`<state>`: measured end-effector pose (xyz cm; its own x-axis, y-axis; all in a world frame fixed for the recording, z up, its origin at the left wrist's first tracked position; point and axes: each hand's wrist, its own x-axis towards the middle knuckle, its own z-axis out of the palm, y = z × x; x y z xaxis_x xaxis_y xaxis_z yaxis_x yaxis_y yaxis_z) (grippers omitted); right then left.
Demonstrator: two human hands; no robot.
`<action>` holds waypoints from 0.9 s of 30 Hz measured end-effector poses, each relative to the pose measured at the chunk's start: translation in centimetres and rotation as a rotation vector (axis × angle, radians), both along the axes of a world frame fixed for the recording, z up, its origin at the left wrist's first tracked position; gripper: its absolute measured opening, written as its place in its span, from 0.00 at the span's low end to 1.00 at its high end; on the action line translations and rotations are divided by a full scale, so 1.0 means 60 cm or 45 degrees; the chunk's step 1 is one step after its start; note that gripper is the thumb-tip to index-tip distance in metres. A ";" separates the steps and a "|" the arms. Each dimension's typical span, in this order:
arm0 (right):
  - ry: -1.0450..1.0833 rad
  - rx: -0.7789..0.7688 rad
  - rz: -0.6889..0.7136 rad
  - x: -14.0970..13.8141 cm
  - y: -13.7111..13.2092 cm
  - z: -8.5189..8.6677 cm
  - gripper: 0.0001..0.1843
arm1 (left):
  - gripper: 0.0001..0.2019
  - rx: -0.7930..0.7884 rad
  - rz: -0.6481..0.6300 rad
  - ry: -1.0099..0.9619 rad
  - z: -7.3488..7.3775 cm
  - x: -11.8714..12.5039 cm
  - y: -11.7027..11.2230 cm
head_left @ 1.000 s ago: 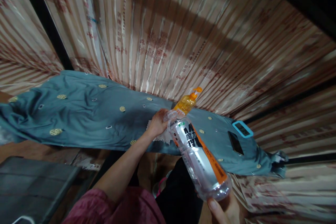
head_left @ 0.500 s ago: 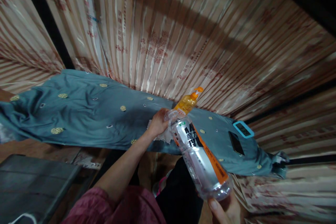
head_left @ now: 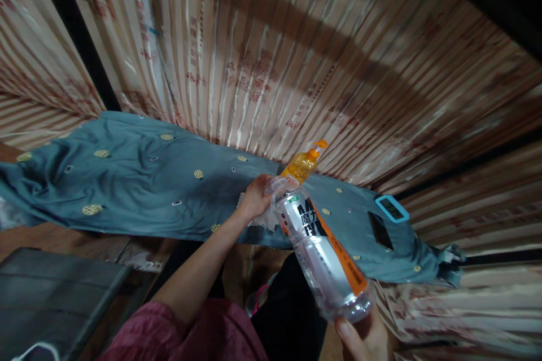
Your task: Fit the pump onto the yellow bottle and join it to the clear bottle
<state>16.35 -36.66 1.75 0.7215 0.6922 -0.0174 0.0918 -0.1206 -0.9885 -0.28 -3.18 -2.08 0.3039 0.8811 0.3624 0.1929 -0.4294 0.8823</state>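
- We grasp a clear plastic bottle [head_left: 322, 254] with a silver and orange label, holding it tilted over the near edge of the patterned green-blue cloth [head_left: 139, 180]
- Our left hand [head_left: 256, 198] grips its neck end, the fingers partly hidden from us
- Our right hand [head_left: 364, 338] holds the base, thumb pressed against it, the other fingers mostly out of sight
- Just beyond the neck end we see an orange pump bottle [head_left: 301, 167]
- Under our left hand we see ragged white paper [head_left: 266, 221] on the cloth
- To the right we have a dark phone [head_left: 380, 230] near a blue-framed device [head_left: 393, 208]
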 end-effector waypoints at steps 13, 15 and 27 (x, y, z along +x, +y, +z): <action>-0.010 0.032 -0.069 0.006 -0.002 -0.028 0.52 | 0.17 0.003 -0.002 -0.005 0.002 -0.001 0.001; 0.003 0.022 -0.047 0.006 -0.001 -0.024 0.52 | 0.17 0.001 -0.009 -0.020 0.003 -0.001 0.000; -0.092 0.002 -0.056 0.018 -0.009 -0.036 0.50 | 0.17 0.001 0.005 -0.009 0.004 0.000 0.000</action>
<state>17.44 -37.20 -0.38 0.7507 0.6596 0.0368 0.1572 -0.1242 -0.9797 -0.26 -3.17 -1.83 0.2978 0.8821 0.3651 0.1884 -0.4292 0.8833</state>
